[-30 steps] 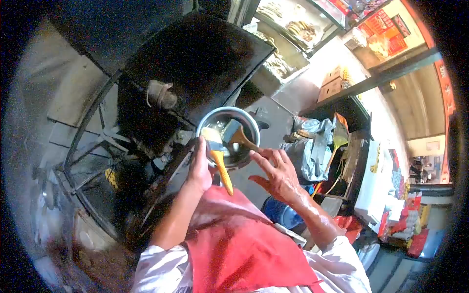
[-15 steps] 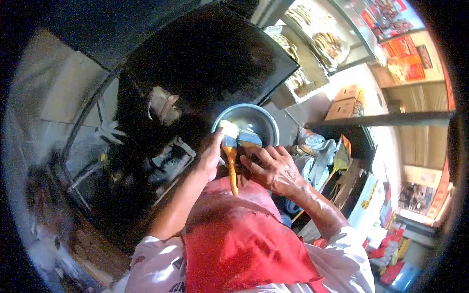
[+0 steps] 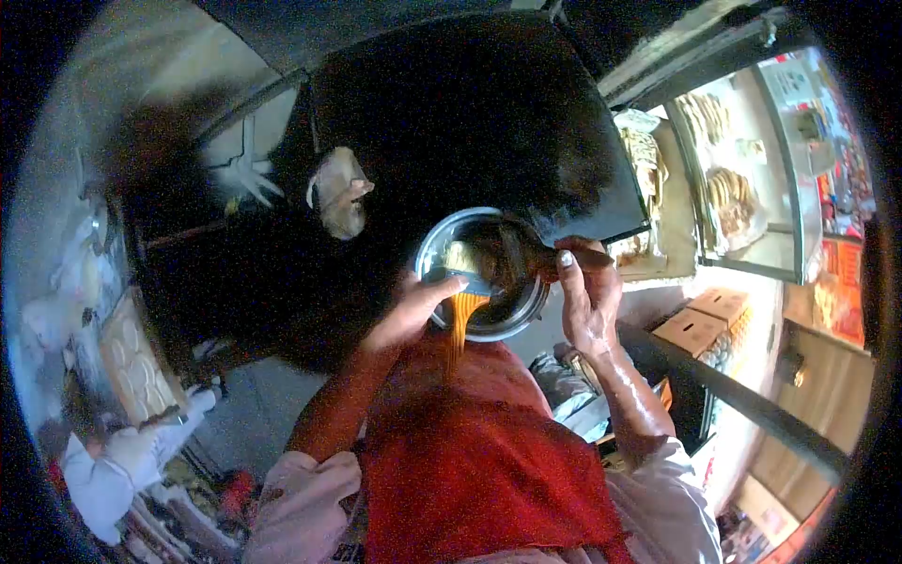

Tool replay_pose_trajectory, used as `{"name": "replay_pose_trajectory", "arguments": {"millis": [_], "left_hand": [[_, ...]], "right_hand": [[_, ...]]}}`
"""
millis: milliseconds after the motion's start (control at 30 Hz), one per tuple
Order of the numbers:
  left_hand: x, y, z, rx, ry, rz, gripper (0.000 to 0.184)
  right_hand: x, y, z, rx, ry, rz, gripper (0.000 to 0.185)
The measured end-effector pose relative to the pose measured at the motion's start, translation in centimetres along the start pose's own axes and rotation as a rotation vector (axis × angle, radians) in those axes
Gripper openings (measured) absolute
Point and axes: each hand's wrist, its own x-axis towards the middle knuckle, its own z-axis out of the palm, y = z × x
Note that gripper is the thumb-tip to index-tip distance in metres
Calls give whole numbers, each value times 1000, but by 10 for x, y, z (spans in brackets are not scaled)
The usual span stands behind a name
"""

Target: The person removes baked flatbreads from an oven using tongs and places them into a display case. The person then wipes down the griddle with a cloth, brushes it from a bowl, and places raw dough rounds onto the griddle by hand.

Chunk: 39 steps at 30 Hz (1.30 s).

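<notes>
A round metal bowl (image 3: 517,331) is held in front of the red apron, with dark contents that I cannot make out. My left hand (image 3: 418,305) grips its left rim and presses a brush with an orange-yellow handle (image 3: 463,324) there with the thumb. This brush's pale bristles lie inside the bowl, its handle hanging over the near rim. On the right, my right hand (image 3: 590,305) is closed round the dark handle of a second brush (image 3: 540,258), whose head is over the bowl. The second brush's bristles are hard to make out.
Beyond the bowl lies a large black surface (image 3: 460,122), with a pale cloth bundle (image 3: 340,195) at its left. A glass case (image 3: 728,179) with flatbreads and cardboard boxes (image 3: 703,321) stand right. At lower left are a tray of round pieces (image 3: 141,362) and another person's white sleeve (image 3: 122,470).
The view has swung to the right. My right hand has closed on the second brush's handle and raised it to the bowl's right side. My left hand still holds the bowl and the yellow-handled brush.
</notes>
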Motion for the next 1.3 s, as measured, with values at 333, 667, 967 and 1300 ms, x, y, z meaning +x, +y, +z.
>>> {"name": "replay_pose_trajectory", "arguments": {"millis": [333, 667, 967, 1300], "left_hand": [[29, 5, 9, -29, 194, -77, 46], [45, 28, -7, -69, 167, -85, 24], [49, 42, -4, 34, 214, -70, 29], [66, 26, -23, -328, 59, 31, 40]], "right_hand": [[43, 21, 10, -153, -172, -121, 15], [48, -8, 35, -14, -11, 120, 15], [78, 31, 38, -164, -88, 43, 16], [115, 46, 24, 965, 86, 654, 23]]}}
